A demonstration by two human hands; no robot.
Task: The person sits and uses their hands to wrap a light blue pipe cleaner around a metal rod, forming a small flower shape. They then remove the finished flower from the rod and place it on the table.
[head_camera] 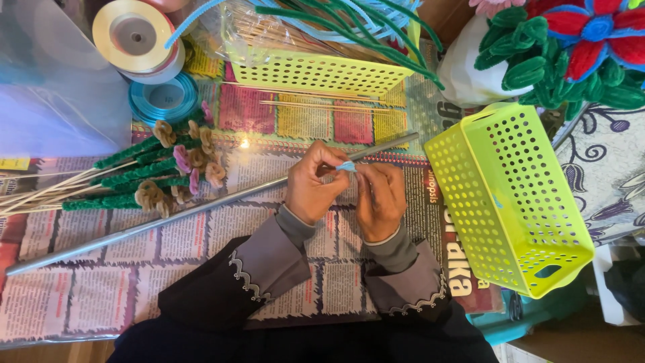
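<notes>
My left hand (312, 185) and my right hand (381, 200) meet at the middle of the table, both pinching a small light-blue pipe cleaner piece (347, 165) between the fingertips. The hands rest over a long grey metal rod (168, 216) that lies diagonally across newspaper. To the left lies a bunch of finished pipe-cleaner flowers (164, 176) with green stems, brown and pink heads, on wooden sticks.
A yellow-green perforated basket (517, 202) lies tilted at right. Another basket (316, 70) at the back holds green and blue pipe cleaners and skewers. Ribbon rolls, gold (134, 35) and blue (163, 99), sit back left. A pot of pipe-cleaner flowers (557, 47) stands back right.
</notes>
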